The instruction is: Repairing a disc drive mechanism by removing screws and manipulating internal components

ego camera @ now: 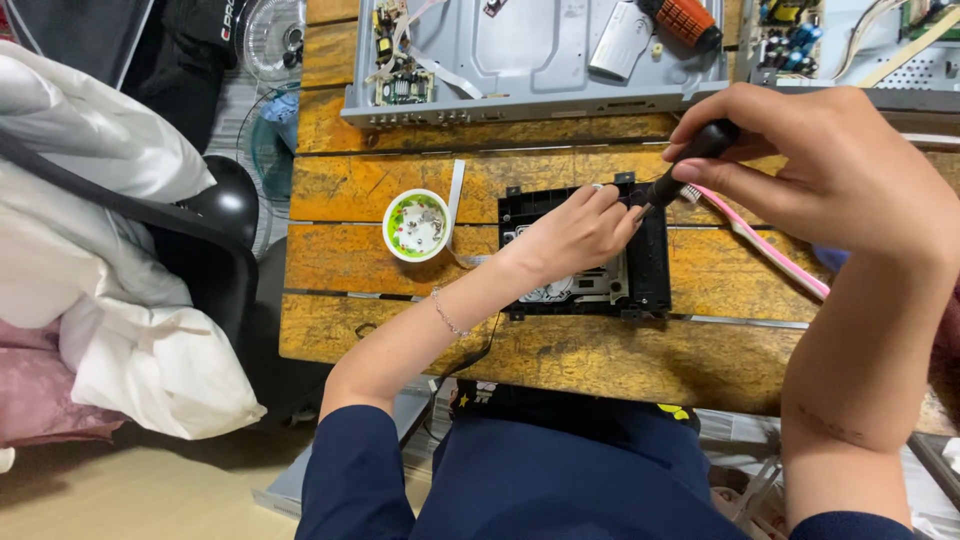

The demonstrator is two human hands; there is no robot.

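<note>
Dark blue sleeves (pixel 360 470) and a dark lap fill the near edge of the view, with both forearms reaching out over a worn wooden table (pixel 400 340). At the middle of that table sits a black disc-drive module (pixel 650 260), flat, its open side up, and everything else arranges itself around it.

Pressed down on the module's top, the left hand (pixel 570 235) lies with its fingers together near the far edge; it looks as though it pins the module so it cannot slide or twist. Its fingertips sit right beside the tool's tip, perhaps steadying a small part there, though that is too small to tell.

Just above the module's far right corner, the right hand (pixel 830 165) is clamped around the black handle of a screwdriver (pixel 685 165), which slants down toward that far edge.

Left of the module stands a small white-and-green round dish (pixel 416 226) with small pale bits in it, probably kept near so loose pieces stay together. A white ribbon cable (pixel 455 195) lies between dish and module. Right of the module a pink ribbon cable (pixel 770 250) trails off under the right arm. Beyond the module, at the table's far side, lies an opened grey metal chassis (pixel 530 60) with circuit boards showing.
</note>
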